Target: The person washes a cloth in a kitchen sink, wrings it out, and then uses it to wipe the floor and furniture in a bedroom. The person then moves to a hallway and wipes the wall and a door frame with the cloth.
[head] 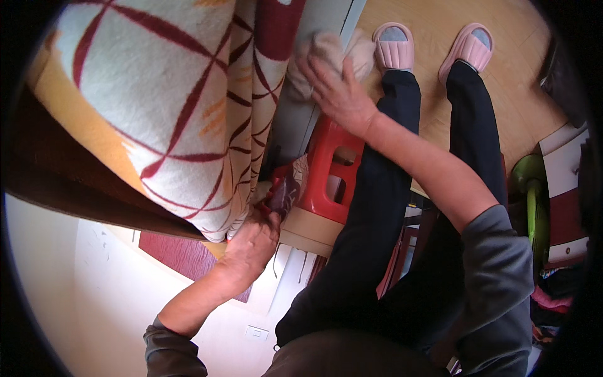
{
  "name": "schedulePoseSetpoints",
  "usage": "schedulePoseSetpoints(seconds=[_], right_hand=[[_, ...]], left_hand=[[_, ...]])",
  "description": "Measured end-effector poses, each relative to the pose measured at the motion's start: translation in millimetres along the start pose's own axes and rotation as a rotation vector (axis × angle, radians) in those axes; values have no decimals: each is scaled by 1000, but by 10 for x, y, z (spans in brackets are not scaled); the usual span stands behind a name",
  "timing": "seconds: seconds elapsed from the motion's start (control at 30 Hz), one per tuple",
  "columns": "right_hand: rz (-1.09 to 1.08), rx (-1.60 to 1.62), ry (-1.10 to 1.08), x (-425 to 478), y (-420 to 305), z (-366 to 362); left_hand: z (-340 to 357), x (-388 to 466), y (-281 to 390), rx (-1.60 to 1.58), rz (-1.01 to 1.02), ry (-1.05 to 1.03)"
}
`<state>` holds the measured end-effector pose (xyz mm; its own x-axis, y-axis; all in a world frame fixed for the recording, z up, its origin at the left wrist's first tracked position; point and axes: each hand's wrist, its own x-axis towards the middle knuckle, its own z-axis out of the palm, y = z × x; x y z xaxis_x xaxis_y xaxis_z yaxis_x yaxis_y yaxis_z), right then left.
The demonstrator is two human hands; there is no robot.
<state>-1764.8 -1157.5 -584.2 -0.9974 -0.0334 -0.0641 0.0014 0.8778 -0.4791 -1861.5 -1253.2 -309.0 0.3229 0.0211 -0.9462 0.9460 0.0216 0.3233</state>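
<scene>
My right hand [337, 92] presses a pale pink cloth [327, 45] against a light grey panel [285, 110]. The cloth and fingers are slightly blurred, and part of the cloth hangs past the panel's edge. At the lower end of a white blanket [160, 94] with dark red lines and orange patches, my left hand [252, 245] curls its fingers around the bunched fabric. Its fingertips are partly hidden. Just beyond those fingers lies a dark red and purple packet [285, 191] with a crinkled, pale end.
A red plastic stool [322, 184] stands by my leg, next to a cardboard-coloured box [311, 231]. A dark wooden edge [94, 188] runs under the blanket. My pink slippers [395, 49] rest on the wood-look floor [438, 23]. A green plastic object [537, 202] is at the right.
</scene>
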Motion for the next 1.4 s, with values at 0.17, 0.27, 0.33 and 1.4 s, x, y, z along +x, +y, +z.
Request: schedulePoseSetpoints(seconds=[0.17,0.27,0.33,1.4], right_hand=[[-304,-74,-141,-196,-516,309],[-568,-6,-252,-224,-795,594],[-669,62,-303,-204,-1022,732],[470,358,1004,1044,2838,-1126]], left_hand=[[-89,-29,-20,-6,55,-136],[21,-77,-22,46,57,100],[9,-49,-18,140,46,134],[-1262,2026,-1153,-1095,-792,1108]])
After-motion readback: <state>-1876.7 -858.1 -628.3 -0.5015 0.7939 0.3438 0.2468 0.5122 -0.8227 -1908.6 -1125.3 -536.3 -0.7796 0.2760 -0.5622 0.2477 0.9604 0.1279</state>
